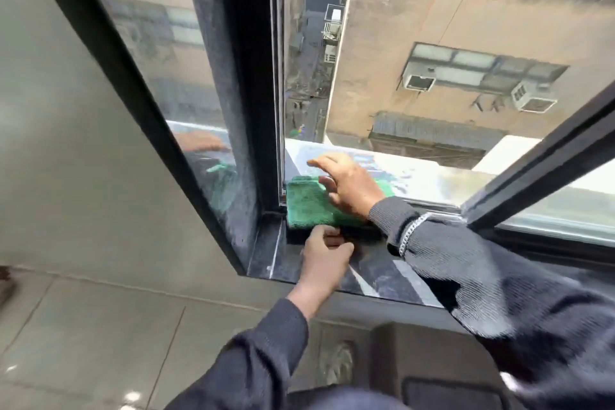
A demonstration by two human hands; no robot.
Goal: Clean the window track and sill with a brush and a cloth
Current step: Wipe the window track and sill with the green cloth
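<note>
Green cloth (pixel 307 203) folded in window track (pixel 432 206) corner; right hand (pixel 349 188) flat on top, fingers spread; left hand (pixel 324 255) pinches near edge. Soft, light, likely bunches; press flat

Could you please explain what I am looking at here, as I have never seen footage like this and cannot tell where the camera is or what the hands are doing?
There is no machine here: a person wears one wide-angle camera on the head, so you look down along both dark-sleeved arms at an open window. The right hand lies with fingers spread on a folded green cloth, which sits in the corner of the window track, against the dark vertical frame. The left hand is at the track's near edge just below the cloth; whether it pinches the cloth's edge I cannot tell. In front lies the dark, glossy inner sill. Beyond the cloth is a pale outer ledge, and far below, a neighbouring building. No brush is visible.
</note>
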